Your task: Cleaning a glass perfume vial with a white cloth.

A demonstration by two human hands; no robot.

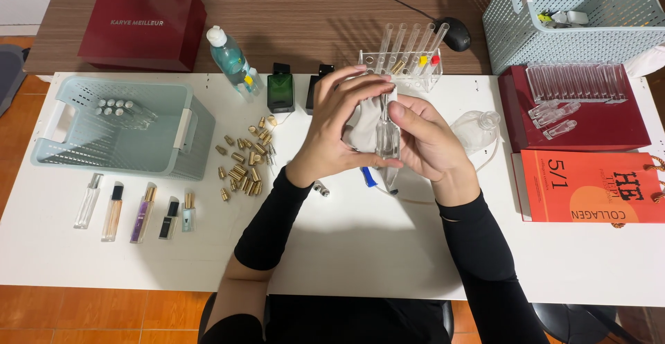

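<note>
Above the middle of the white tabletop (346, 247), the left hand (339, 133) curls its fingers around a pale cloth (361, 128) while the right hand (426, 143) pinches the small clear glass bottle (386, 136), best held upright and steady during wiping.

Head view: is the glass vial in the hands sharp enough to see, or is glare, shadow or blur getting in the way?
Head view: even overhead light, no strong glare; the clear vial between the left hand and right hand is sharp but hard to outline against the white cloth; soft arm shadows fall on the white table; slight wide-angle bending at the edges; no motion blur.
</note>
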